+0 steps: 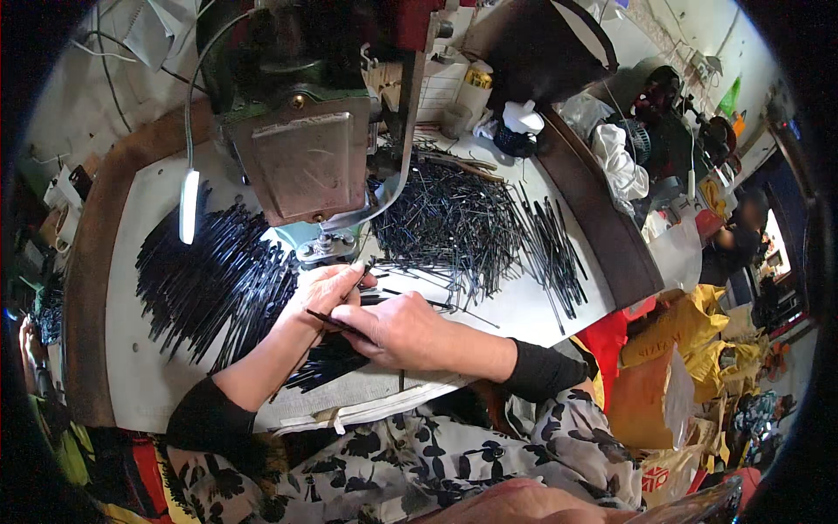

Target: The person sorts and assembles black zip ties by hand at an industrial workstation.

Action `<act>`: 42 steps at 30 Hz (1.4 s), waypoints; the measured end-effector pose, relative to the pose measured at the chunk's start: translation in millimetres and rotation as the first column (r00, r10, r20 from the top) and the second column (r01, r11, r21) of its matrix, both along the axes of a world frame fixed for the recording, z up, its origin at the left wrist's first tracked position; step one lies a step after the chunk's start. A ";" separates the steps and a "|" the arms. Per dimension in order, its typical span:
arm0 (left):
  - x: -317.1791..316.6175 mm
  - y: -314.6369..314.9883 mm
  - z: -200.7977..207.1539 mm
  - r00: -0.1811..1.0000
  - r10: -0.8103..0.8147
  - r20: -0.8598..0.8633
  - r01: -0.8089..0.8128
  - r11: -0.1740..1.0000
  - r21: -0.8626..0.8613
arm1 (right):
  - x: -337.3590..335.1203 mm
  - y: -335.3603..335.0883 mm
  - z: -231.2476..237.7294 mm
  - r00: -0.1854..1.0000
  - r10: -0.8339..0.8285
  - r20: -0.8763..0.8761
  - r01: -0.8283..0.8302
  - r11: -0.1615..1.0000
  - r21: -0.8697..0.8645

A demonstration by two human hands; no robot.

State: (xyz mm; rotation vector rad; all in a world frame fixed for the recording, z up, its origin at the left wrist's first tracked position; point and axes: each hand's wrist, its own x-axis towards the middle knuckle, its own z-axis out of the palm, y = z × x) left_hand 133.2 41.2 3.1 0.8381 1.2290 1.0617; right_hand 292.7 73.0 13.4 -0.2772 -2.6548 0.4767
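Both hands are together just in front of the presser foot (319,249) of a green industrial sewing machine (301,162). My left hand (325,288) is closed in a pinch, its fingertips on a small dark end beside the foot. My right hand (397,330) is closed on a thin black strip (325,318), which sticks out toward my left wrist. The right fingertips partly hide behind the hand. A fan of black strips (214,275) lies to the left of the machine, partly under my left forearm. A tangled heap of thin black strips (449,218) lies to the right.
The white tabletop (127,349) has a raised brown border (87,332). A lit lamp (188,207) hangs left of the machine. Further strips (554,253) lie near the right border. Yellow bags (685,332) stand beyond the table, and another person (738,236) is far right.
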 end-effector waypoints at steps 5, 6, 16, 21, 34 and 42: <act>12.3 -4.0 -1.1 0.954 0.113 0.276 -0.099 0.993 -0.065 | 1.8 -11.0 0.0 0.981 0.195 -0.019 -0.179 0.931 0.318; 15.7 -3.7 -3.7 0.943 0.091 0.320 -0.083 0.996 -0.037 | -0.1 -14.1 -0.5 0.975 0.219 -0.019 -0.198 0.912 0.359; 34.0 -1.3 -4.2 0.927 0.115 0.358 -0.119 0.993 -0.012 | 15.4 -11.2 10.3 0.962 0.272 -0.001 -0.254 0.900 0.354; 36.0 0.0 7.3 0.973 0.086 0.214 -0.098 0.994 0.045 | 33.2 6.4 15.4 0.995 0.076 -0.064 -0.068 0.990 0.126; 16.3 -4.1 6.8 0.988 0.153 0.032 -0.155 0.987 0.043 | 67.6 70.9 0.5 0.943 -0.323 0.081 0.319 0.946 0.064; 13.6 -3.5 9.0 0.995 0.014 -0.094 -0.007 0.997 0.081 | 95.1 247.6 -27.0 0.644 -0.764 0.044 0.726 0.628 0.281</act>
